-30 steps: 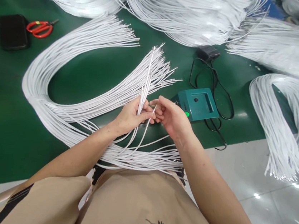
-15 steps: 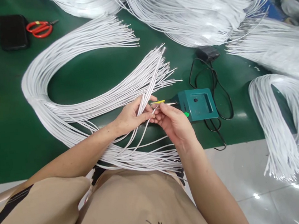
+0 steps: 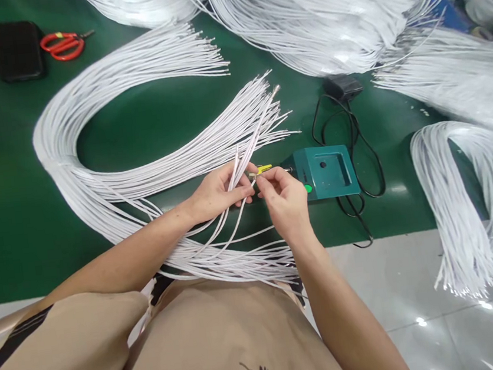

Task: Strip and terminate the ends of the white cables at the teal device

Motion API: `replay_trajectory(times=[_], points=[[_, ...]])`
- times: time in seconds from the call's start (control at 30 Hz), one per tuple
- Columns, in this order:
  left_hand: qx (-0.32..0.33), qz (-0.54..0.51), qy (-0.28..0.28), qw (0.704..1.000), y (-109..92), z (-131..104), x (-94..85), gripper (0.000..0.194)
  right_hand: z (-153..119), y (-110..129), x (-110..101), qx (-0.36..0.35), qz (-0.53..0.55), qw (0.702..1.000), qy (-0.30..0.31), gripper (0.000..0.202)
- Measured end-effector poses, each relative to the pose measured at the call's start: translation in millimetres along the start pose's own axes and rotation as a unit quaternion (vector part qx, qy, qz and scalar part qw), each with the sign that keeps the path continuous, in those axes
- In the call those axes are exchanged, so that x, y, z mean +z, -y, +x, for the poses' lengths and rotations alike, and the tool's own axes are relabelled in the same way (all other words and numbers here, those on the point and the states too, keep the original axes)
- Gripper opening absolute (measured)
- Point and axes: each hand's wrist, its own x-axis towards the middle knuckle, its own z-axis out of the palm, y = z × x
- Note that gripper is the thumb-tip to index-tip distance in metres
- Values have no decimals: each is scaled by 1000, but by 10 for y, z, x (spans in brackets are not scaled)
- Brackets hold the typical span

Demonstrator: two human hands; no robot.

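Observation:
My left hand [image 3: 223, 193] is closed round a few white cables [image 3: 248, 146], whose upper ends point up and right over the bundle. One cable end stands out between its fingertips. My right hand [image 3: 286, 198] is pinched at that cable end, beside a yellow clip-like piece [image 3: 264, 169] on the shaft of a small teal device [image 3: 312, 174]; whether the fingers grip the wire tip is too small to tell. A large U-shaped bundle of white cables [image 3: 55, 123] lies to the left, one branch running under my left forearm.
Red-handled scissors [image 3: 64, 45] and a black box [image 3: 19, 50] lie at the upper left. Big heaps of white cables [image 3: 316, 16] fill the top and right. Another bundle [image 3: 448, 203] hangs over the right edge. A black cord [image 3: 378, 173] curls behind the device.
My right hand has turned, its fingers drawn together at the cable end and covering part of the device's shaft. The held cables' upper ends have shifted slightly right and down.

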Motion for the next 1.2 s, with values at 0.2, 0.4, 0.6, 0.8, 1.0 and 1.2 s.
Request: replay_trajectory(times=[0.2, 0.4, 0.6, 0.8, 1.0, 1.2], points=[[-104, -191, -16, 976, -21, 40, 9, 35, -23, -117, 55, -271, -341, 899, -51, 22], [-94, -102, -62, 988, 11, 53, 0, 39, 146, -76, -199, -299, -456, 837, 26, 21], [-66, 7, -75, 995, 67, 78, -37, 41, 404, -54, -413, -272, -506, 810, 118, 12], [-37, 62, -82, 994, 125, 101, -61, 37, 458, -80, -418, -290, -490, 814, 116, 16], [-30, 151, -93, 984, 162, 125, -48, 34, 480, -52, -402, -289, -489, 816, 105, 19], [-41, 136, -84, 986, 150, 118, -47, 33, 408, -93, -465, -266, -505, 821, 27, 17]])
